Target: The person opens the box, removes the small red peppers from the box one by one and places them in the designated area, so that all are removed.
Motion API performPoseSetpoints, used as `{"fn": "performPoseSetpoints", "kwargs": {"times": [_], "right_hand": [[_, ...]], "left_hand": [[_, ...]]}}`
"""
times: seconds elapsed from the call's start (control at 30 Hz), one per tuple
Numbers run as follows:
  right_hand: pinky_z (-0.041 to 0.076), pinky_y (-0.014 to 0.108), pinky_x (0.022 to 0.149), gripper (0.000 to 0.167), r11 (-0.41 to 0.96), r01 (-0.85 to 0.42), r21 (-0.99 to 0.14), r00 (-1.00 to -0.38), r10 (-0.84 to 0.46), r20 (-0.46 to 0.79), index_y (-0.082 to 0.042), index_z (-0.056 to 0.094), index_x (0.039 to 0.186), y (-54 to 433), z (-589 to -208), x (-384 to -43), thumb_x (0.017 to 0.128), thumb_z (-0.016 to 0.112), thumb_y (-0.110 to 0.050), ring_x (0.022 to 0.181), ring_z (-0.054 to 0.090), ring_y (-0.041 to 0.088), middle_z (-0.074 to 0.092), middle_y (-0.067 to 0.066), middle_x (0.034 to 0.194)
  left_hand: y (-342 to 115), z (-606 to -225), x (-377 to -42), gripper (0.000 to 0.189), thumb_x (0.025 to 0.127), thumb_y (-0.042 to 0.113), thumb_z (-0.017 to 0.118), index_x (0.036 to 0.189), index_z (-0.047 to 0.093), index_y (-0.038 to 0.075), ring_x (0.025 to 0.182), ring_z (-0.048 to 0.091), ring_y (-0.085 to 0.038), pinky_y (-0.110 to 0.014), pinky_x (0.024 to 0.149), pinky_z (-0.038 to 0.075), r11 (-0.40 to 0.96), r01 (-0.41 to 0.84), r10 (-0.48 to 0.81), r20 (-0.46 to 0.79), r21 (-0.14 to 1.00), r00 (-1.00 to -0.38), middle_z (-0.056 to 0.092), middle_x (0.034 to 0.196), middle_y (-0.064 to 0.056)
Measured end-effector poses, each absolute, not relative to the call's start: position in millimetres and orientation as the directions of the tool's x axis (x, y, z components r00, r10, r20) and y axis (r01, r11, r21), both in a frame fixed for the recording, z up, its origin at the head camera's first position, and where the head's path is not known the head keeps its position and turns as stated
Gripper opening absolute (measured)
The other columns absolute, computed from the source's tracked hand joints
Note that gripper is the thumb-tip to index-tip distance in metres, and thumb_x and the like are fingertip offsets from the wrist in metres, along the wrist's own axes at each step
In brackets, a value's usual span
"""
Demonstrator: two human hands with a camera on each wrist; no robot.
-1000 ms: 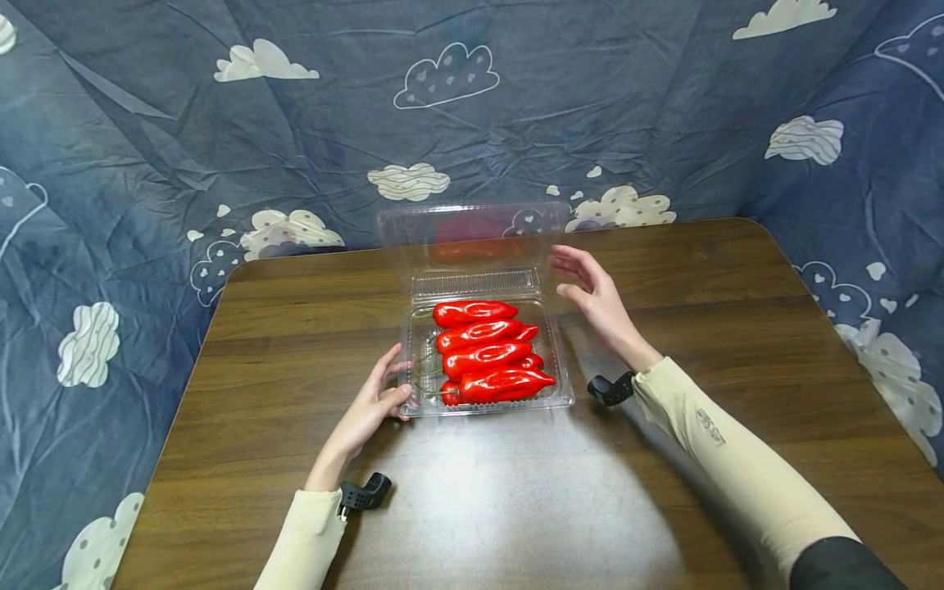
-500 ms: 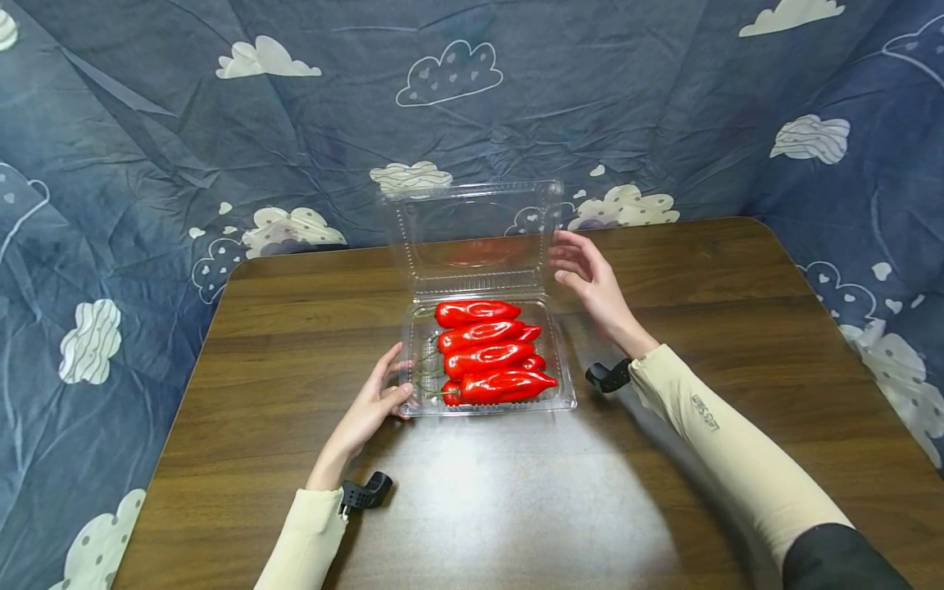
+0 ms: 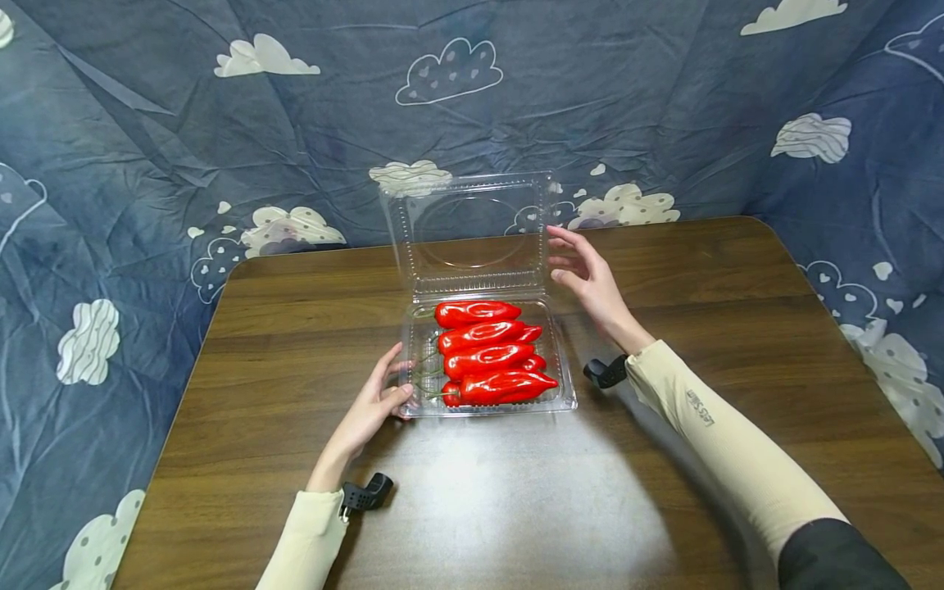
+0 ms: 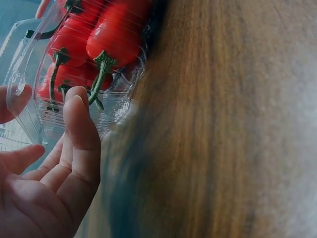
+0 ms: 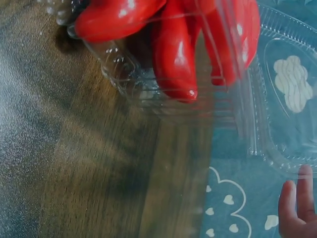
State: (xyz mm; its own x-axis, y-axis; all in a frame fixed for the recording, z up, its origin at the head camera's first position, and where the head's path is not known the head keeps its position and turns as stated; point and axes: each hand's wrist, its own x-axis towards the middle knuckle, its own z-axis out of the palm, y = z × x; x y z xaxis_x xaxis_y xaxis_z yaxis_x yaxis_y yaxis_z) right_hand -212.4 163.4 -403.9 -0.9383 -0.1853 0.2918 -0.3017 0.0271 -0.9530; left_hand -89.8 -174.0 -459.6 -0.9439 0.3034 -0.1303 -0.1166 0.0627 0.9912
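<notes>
A clear plastic clamshell container sits on the wooden table with several glossy red peppers in it, their green stems toward the left. Its hinged lid stands raised, leaning back at the far side. My left hand holds the container's left side, thumb near the front corner and the other fingers spread along the wall, partly seen through plastic. At the lid's right edge is my right hand, its fingers loosely bent and fingertips right at the rim. In the right wrist view, two fingertips show beside the lid.
The brown table ends at a back edge behind the container. A blue cloth with white clouds hangs behind it and along both sides. A black wrist camera sits on the left wrist, and another on the right.
The lid has swung farther up and back. My right hand has moved slightly away and up along its edge; the left hand and the peppers stay where they were.
</notes>
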Motion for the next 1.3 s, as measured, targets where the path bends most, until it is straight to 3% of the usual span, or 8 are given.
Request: {"fn": "performPoseSetpoints", "kwargs": {"times": [0.3,0.5,0.73,1.03,1.3], "right_hand": [[0.042,0.031,0.094,0.053,0.042,-0.287,-0.957,-0.943,-0.185,0.275,0.003,0.046,0.138,164,-413,-222,0.087,0.051,0.015,0.118,0.046,0.043,0.044,0.023,0.134],[0.043,0.028,0.093,0.052,0.018,-0.252,-0.967,-0.953,-0.176,0.245,0.005,0.045,0.137,164,-415,-227,0.086,0.05,0.015,0.12,0.045,0.042,0.043,0.024,0.136],[0.045,0.026,0.09,0.052,-0.023,-0.203,-0.979,-0.964,-0.17,0.204,0.006,0.044,0.137,161,-418,-231,0.087,0.049,0.015,0.124,0.042,0.045,0.04,0.019,0.14],[0.045,0.036,0.096,0.051,-0.067,-0.113,-0.991,-0.975,-0.184,0.124,0.006,0.042,0.139,158,-420,-236,0.089,0.048,0.013,0.124,0.043,0.042,0.034,0.015,0.138],[0.048,0.031,0.093,0.051,-0.095,-0.076,-0.993,-0.978,-0.189,0.092,0.009,0.041,0.139,158,-424,-237,0.088,0.047,0.013,0.122,0.044,0.042,0.036,0.011,0.132]], "left_hand": [[-175,-459,-89,0.07,0.095,-0.003,0.049,0.153,0.011,0.006,0.074,0.056,-0.009,-0.021,0.056,0.046,0.058,-0.109,0.307,-0.122,0.992,-0.944,0.029,0.144,-0.029],[-176,-459,-89,0.072,0.094,-0.003,0.052,0.152,0.011,0.005,0.074,0.053,-0.009,-0.019,0.063,0.044,0.106,-0.08,0.311,-0.11,0.991,-0.944,0.033,0.142,-0.028],[-178,-458,-89,0.075,0.092,-0.003,0.054,0.153,0.011,0.006,0.091,0.058,-0.023,-0.023,0.08,0.046,0.187,-0.046,0.311,-0.103,0.981,-0.945,0.034,0.142,-0.027],[-179,-459,-89,0.08,0.092,-0.002,0.056,0.154,0.007,0.008,0.106,0.051,-0.035,-0.024,0.086,0.045,0.2,-0.008,0.321,-0.073,0.98,-0.944,0.028,0.148,-0.025],[-181,-460,-92,0.081,0.089,-0.004,0.055,0.154,0.009,0.009,0.114,0.045,-0.044,-0.024,0.087,0.045,0.187,0.029,0.363,-0.042,0.982,-0.931,0.015,0.155,-0.021]]}}
